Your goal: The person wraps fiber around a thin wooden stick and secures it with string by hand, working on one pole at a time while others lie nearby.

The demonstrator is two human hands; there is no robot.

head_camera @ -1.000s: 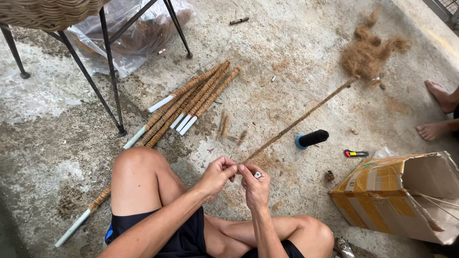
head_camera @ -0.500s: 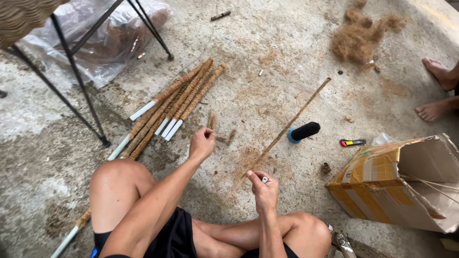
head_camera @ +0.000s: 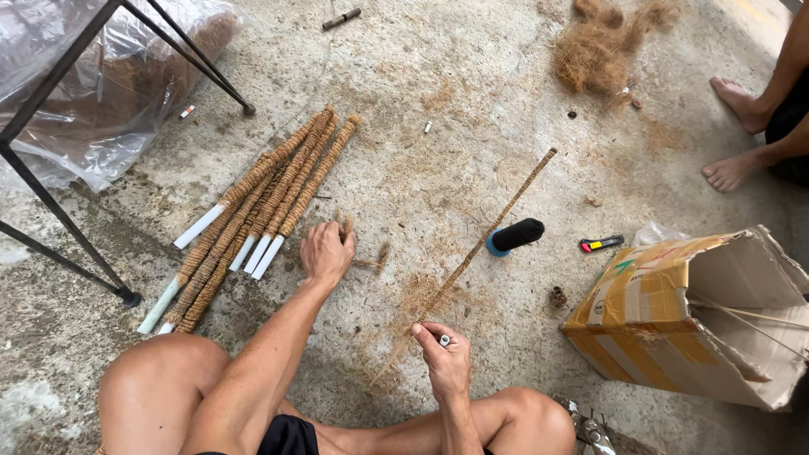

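I sit cross-legged on a concrete floor. My right hand [head_camera: 442,354] pinches the near end of a long thin fibre-wrapped stick [head_camera: 484,240] that lies slanting away to the upper right. My left hand [head_camera: 327,251] reaches forward, fingers closed on a small tuft of coir fibre [head_camera: 345,226] on the floor. Just left of it lies a bundle of several coir-wrapped poles with white ends [head_camera: 257,215]. Another small fibre piece [head_camera: 381,255] lies between my hands.
A black spool with a blue end [head_camera: 514,235] and a small cutter [head_camera: 601,243] lie right of the stick. An open cardboard box [head_camera: 691,324] lies on its side at right. Loose coir pile [head_camera: 600,50], plastic bag [head_camera: 93,101], metal legs [head_camera: 59,168], another person's feet [head_camera: 733,135].
My left hand left the stick and reached forward to the fibre tuft near the poles. My right hand stays on the stick's end. The camera view shifted forward.
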